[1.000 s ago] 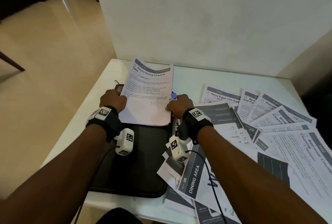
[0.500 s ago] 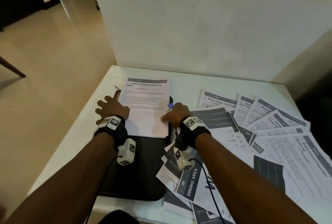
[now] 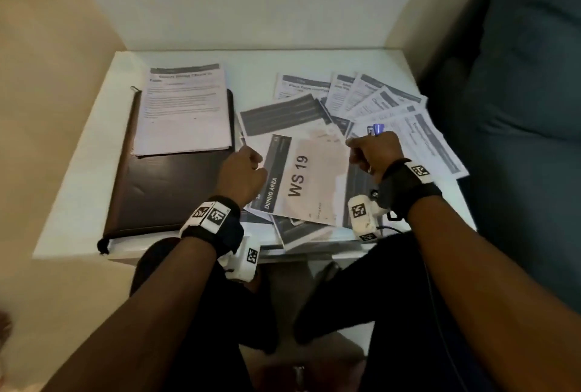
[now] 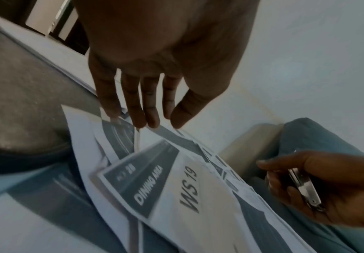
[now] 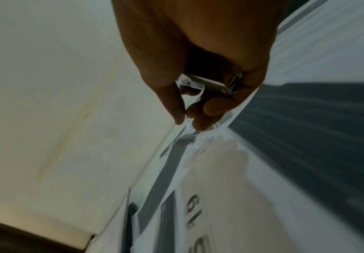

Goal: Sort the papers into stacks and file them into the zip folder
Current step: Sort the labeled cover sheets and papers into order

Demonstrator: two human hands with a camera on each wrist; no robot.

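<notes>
Thin, limp and slippery, so best pinched at opposite edges: "WS 19" sheet [image 3: 309,177] mid-frame atop loose papers [image 3: 390,111], left hand [image 3: 242,176] fingers straight touching its edge, right hand [image 3: 374,152] curled round a metal stapler [image 5: 211,83], fingertips pinching its corner.

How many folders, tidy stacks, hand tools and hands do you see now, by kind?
Dark brown zip folder: 1
Squared white paper stack on it: 1
Small silver metal tool with blue tip: 1
Hands: 2, left hand, right hand
Total: 5; loose printed sheets overlap too much to count.
</notes>
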